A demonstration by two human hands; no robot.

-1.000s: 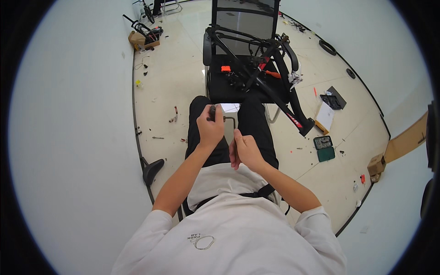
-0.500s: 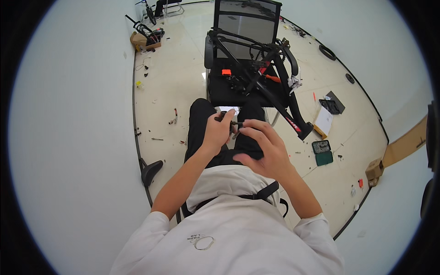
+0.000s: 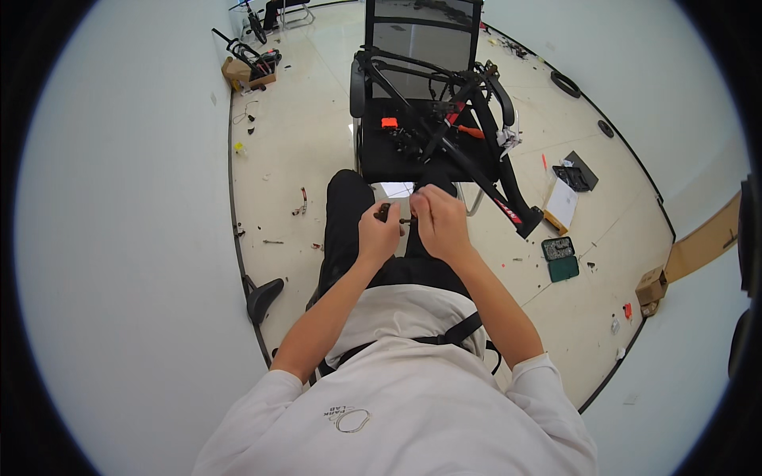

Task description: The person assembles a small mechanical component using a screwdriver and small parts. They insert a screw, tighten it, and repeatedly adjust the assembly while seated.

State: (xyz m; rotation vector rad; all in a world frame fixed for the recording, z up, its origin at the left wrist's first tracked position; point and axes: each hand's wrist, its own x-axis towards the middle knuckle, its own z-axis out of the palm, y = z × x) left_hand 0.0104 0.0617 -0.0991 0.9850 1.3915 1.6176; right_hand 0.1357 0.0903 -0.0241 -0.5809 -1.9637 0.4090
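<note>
My left hand (image 3: 376, 236) is closed on a small dark part (image 3: 382, 213), which looks like a black metal bike component; most of it is hidden by the fingers. A thin dark rod (image 3: 407, 221) bridges the short gap to my right hand (image 3: 442, 224). That hand is closed around the rod's other end, and what sits inside its fingers is hidden. Both hands are over my lap, just short of a black office chair (image 3: 389, 166). Across the chair lies a black bicycle frame (image 3: 475, 172) with red patches.
On the seat are an orange block (image 3: 389, 123) and an orange-handled tool (image 3: 471, 132). A green case (image 3: 563, 270) of small parts lies open on the floor at right, near a white sheet (image 3: 562, 208). A bicycle saddle (image 3: 263, 300) rests by the left wall.
My right hand has gone from loosely spread fingers to a closed grip, moving forward and left toward my left hand. The left hand keeps its hold on the dark part.
</note>
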